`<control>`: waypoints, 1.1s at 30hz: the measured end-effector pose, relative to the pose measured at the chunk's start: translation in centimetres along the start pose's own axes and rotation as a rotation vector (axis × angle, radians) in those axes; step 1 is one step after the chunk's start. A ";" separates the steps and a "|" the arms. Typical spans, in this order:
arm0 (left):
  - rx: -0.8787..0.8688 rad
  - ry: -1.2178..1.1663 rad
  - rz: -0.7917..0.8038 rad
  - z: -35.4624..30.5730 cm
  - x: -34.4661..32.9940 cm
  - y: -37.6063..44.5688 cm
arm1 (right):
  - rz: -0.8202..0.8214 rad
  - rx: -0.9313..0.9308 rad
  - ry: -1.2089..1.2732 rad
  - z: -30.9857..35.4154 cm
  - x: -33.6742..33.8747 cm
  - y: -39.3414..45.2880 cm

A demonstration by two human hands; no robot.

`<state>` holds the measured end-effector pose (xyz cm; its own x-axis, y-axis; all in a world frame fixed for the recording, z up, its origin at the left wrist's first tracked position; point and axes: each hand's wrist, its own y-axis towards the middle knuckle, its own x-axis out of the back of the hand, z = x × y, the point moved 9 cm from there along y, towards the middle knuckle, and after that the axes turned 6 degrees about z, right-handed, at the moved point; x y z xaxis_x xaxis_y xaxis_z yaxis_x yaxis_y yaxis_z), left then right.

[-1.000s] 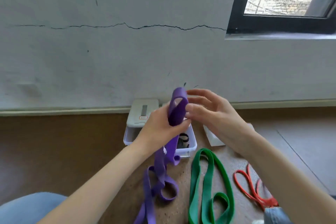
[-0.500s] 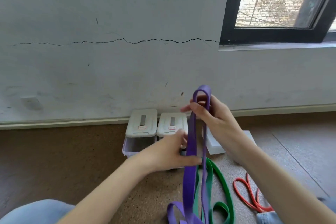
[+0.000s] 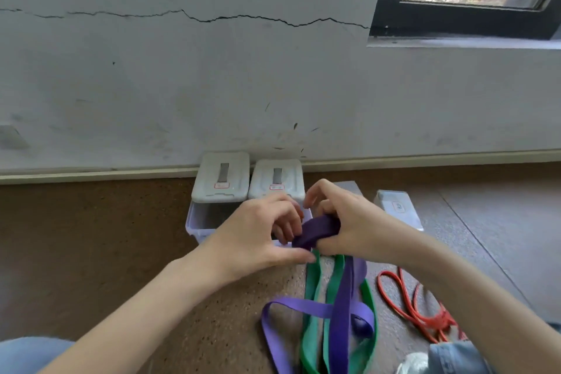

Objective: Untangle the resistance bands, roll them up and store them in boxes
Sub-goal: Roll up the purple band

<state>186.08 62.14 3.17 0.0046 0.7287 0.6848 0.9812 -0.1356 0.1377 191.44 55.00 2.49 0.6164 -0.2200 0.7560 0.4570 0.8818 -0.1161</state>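
In the head view, both hands are working at one end of the purple band (image 3: 317,231), which is sitting folded into a short, dark, flat wad between them, just above the floor (image 3: 91,252) and directly in front of the open box (image 3: 202,218). The right hand (image 3: 349,222) is gripping that wad, thumb underneath and fingers curled over the top. The left hand (image 3: 258,234) is pinching at its near-left edge, fingers curled in against the fold and thumb stretched along beneath. The wad's long axis is running roughly left to right, tipped up slightly toward the right hand, so rolling would be proceeding toward the person, down the loose tail. That tail is dropping from the hands toward the lower edge of the view, lying across the green band (image 3: 312,313) and looping once to the left. Both hands are equally close to the wad; I judge the right is anchoring while the left is feeding the turn.

The purple and green bands are looking like flat, matte, rubbery straps. The red band (image 3: 406,304) is a much thinner cord, lying in loops apart to the right. The floor is a speckled, cork-like brown. Two white ribbed lids (image 3: 223,177) are standing side by side behind the open box, against the cracked wall (image 3: 182,85).
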 end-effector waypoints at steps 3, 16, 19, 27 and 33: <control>0.108 -0.096 -0.061 1.5 -0.3 0.2 | -0.029 0.033 0.145 0.0 0.0 0.2; 0.290 -1.182 -0.246 4.9 0.5 -1.9 | -0.271 0.024 0.419 0.3 -1.1 0.4; 0.282 -1.195 -0.206 4.7 -0.1 -1.9 | -0.374 0.049 0.380 0.2 -0.5 0.0; 0.256 -0.087 0.165 4.4 -1.4 -2.0 | -0.100 0.101 -0.192 1.6 -3.7 0.0; 0.270 -0.130 0.045 4.7 -0.5 -2.1 | -0.097 0.132 -0.198 1.9 -3.2 0.1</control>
<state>184.89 65.27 -0.82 0.0565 0.8082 0.5862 0.9952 0.0014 -0.0978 188.33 56.58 1.28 0.4305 -0.2318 0.8723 0.4125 0.9102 0.0383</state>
